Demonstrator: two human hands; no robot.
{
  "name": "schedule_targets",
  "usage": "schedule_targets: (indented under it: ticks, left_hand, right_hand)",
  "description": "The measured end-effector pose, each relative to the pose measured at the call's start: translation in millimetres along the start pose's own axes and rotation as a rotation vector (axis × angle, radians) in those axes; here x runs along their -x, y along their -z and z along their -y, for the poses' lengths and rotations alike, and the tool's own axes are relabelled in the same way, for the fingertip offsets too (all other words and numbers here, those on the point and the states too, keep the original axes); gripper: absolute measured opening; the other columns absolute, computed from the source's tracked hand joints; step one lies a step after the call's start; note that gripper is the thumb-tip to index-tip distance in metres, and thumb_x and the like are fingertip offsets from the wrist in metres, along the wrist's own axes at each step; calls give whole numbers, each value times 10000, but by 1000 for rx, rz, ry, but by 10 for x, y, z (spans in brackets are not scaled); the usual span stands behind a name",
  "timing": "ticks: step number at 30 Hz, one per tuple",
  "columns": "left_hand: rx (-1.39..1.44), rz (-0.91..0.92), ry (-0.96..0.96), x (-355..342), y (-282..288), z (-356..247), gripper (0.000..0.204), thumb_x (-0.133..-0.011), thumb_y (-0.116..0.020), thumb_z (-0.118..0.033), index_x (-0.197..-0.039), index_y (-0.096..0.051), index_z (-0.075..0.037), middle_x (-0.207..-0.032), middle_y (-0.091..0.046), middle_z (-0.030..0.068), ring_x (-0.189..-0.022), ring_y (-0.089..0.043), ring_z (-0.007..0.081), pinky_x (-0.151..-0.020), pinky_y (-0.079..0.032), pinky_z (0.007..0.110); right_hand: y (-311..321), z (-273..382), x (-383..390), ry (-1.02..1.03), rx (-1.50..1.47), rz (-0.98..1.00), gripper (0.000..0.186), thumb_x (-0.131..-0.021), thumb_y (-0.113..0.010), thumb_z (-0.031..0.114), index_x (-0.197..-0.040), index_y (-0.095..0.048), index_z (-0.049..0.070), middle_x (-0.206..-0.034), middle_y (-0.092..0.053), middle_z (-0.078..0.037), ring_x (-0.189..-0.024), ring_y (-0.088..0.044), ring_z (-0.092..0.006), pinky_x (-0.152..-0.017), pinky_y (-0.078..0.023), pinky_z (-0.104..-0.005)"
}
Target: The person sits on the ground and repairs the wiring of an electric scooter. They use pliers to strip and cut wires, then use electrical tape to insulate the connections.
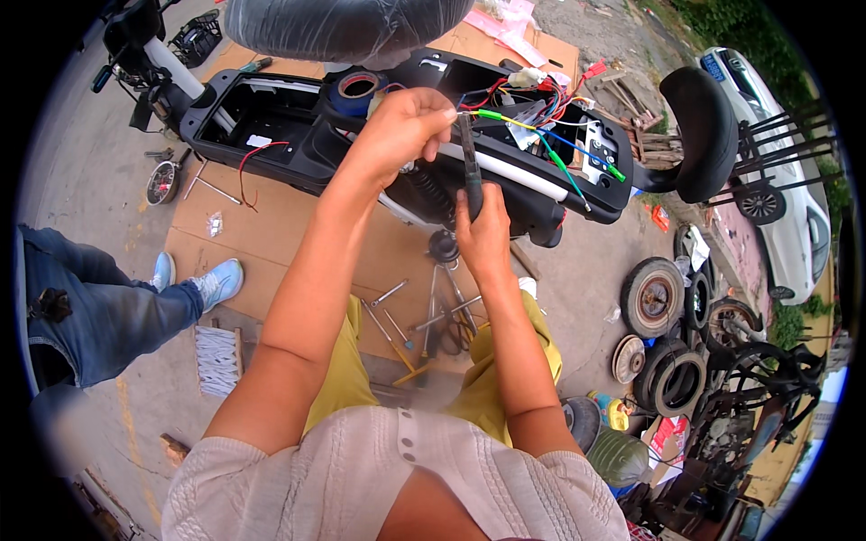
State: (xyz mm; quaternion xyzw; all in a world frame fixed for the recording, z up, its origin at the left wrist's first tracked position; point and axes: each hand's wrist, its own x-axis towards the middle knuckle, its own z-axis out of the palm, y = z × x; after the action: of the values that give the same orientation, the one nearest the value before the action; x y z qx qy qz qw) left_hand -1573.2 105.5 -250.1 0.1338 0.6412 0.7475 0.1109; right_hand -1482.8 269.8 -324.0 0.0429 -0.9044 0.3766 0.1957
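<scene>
In front of me is a black electric scooter body point(514, 185), its rear compartment open and wires spilling out. My left hand point(401, 133) is closed, thumb and forefinger pinching the bare end of a yellow-green wire point(490, 114). My right hand point(484, 236) grips dark-handled pliers point(472, 171), pointing up with the jaws at that wire end, close to the left fingertips. Whether the jaws bite on the wire is too small to tell. Blue wire point(577, 151) and green wire point(553, 155) ends hang over the compartment. Behind my left hand sits a roll of blue tape point(357, 87).
A plastic-wrapped seat point(343, 25) rises beyond the body. Wrenches point(391, 291) and other tools lie on cardboard point(271, 261) below. Old tyres point(653, 296) are piled at the right, near a parked white car point(798, 212). Another person's legs point(108, 302) are at the left.
</scene>
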Motion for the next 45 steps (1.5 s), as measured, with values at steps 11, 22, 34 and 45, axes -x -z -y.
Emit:
schedule_targets:
  ticks: [11,22,34,45]
  left_hand:
    - [-71,-25,-2,24,-6,-6,127,-918,-590,-155,-900,-609,-30,-709,-587,-1,-531,-521,55,-437,-328,185]
    - [-49,3,-77,17,-59,81,124,-929,-584,-124,-976,-598,-11,-738,-585,4,-595,-532,67,-524,-387,196]
    - [-141,-38,-129,120,-184,29,280,-855,-694,-107,-1091,-620,24,-842,-653,37,-654,-572,70,-538,-415,201]
    - [-86,-75,-62,102,-127,87,231,-907,-596,-51,-1108,-628,58,-818,-661,62,-651,-589,86,-530,-428,202]
  right_hand:
    - [-62,41,55,-101,-35,25,171,-932,-606,121,-947,-502,-14,-798,-572,-207,-731,-567,-404,-683,-467,-424]
    - [53,136,60,-185,-205,-5,310,-873,-628,122,-1140,-520,5,-932,-639,-249,-870,-631,-393,-776,-492,-427]
    - [-79,76,79,-228,-233,4,230,-896,-594,134,-1084,-555,8,-800,-624,-137,-672,-580,-205,-684,-483,-349]
    - [-104,123,105,-202,-182,-11,244,-884,-578,100,-1107,-550,4,-856,-642,-149,-775,-636,-270,-745,-501,-376]
